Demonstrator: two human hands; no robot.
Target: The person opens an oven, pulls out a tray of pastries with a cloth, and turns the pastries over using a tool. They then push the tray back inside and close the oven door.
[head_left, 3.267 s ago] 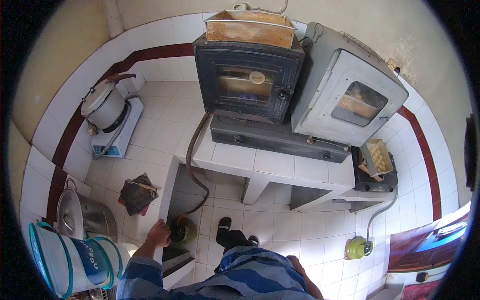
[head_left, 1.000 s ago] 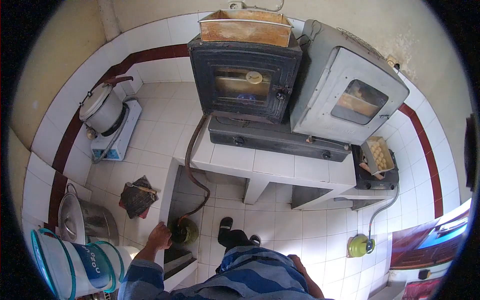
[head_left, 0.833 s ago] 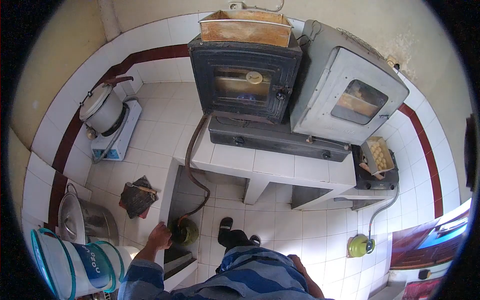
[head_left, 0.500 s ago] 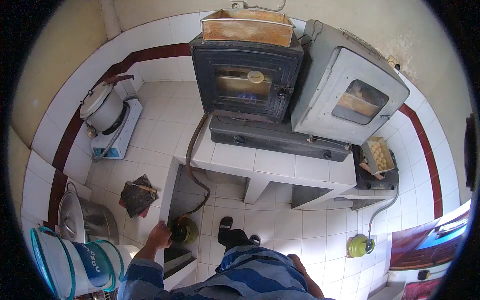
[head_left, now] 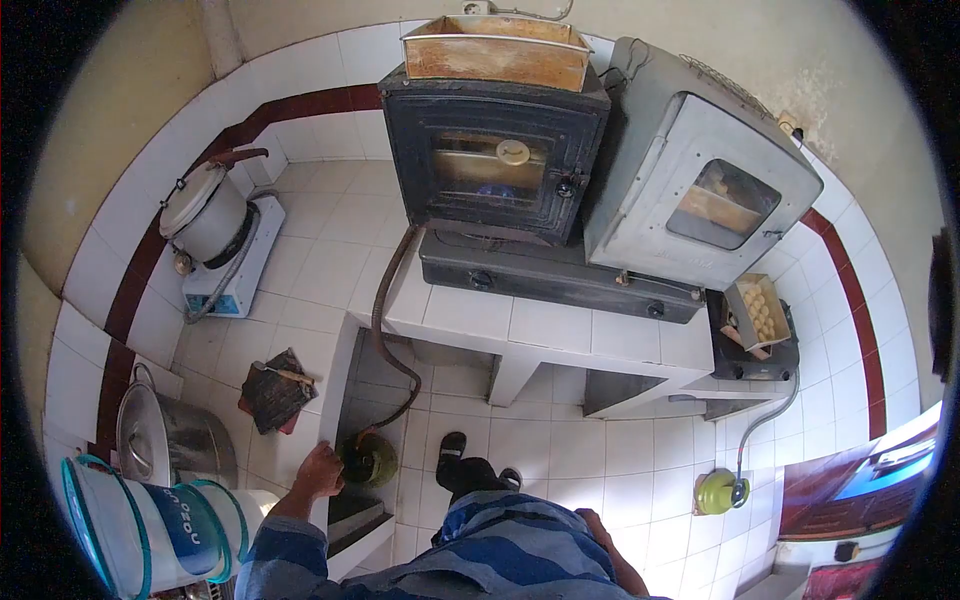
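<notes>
My left hand (head_left: 320, 470) rests closed on the edge of the white tiled counter (head_left: 335, 345), beside a green gas cylinder (head_left: 378, 462); whether anything is inside its fingers is hidden. My right hand (head_left: 589, 518) hangs by my side, partly behind my clothing, its fingers hard to make out. Up on the counter stands a black oven (head_left: 490, 165) with its door closed and a blue flame glowing behind the glass. To its right is a closed grey metal oven (head_left: 700, 190). Both sit on a dark stove (head_left: 550, 275).
A pot (head_left: 208, 212) on a small stove (head_left: 250, 270), a dark folded cloth (head_left: 280, 395), a large steel pot (head_left: 195, 435) and a white bucket (head_left: 120, 515) line the left. At right are a tray of round pieces (head_left: 758, 312) and another green cylinder (head_left: 715, 492).
The view has shifted very slightly. My left hand has stayed on the counter edge and my right hand has stayed by my side.
</notes>
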